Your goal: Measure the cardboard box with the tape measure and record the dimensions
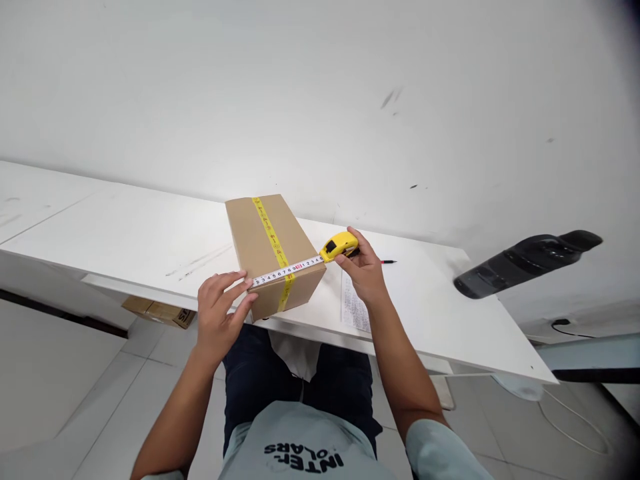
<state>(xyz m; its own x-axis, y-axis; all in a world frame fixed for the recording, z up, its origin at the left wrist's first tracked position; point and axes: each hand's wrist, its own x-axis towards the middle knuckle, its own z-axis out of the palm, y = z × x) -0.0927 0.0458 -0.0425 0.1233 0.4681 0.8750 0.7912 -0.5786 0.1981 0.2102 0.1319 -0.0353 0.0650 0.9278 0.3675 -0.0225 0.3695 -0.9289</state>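
Observation:
A brown cardboard box [260, 240] sealed with a yellow tape strip lies on the white table [150, 233]. A measuring tape's white blade [287, 271] is stretched along the box's near top edge. My left hand [220, 313] pinches the blade's end against the box's near left corner. My right hand [365, 270] grips the yellow tape measure case [340, 245] just past the box's right corner.
A printed paper sheet [354, 310] lies on the table under my right wrist, a red pen [389, 262] behind it. A dark device [525, 263] juts in at the right. A small cardboard box [160, 311] sits on the tiled floor under the table.

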